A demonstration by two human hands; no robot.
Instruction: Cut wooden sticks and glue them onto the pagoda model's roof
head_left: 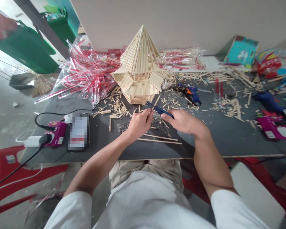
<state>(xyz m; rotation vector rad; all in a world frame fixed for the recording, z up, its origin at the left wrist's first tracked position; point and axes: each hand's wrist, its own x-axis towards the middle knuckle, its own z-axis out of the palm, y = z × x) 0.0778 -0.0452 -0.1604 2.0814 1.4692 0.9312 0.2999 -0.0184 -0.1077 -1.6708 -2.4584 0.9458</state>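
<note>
Between the fingers of my left hand [141, 123] is a thin wooden stick [156, 101], its far end pointing up and away from me. My right hand [184, 121] is closed round the handles of dark blue pliers [162, 111], whose jaws meet the stick close to my left fingertips. Just beyond both hands stands a pagoda-like model [143, 70] built of wooden sticks, with a tall pointed roof. Two long loose sticks [160, 140] lie on the table below my hands. A clear ruler [123, 127] is partly covered by my left hand.
Red-and-clear plastic wrappers [90, 73] are heaped at the back left. A blue glue gun [192, 94] and many stick offcuts [234, 108] lie to the right. At the left are a phone [78, 132] and a purple power strip [56, 133] with cables.
</note>
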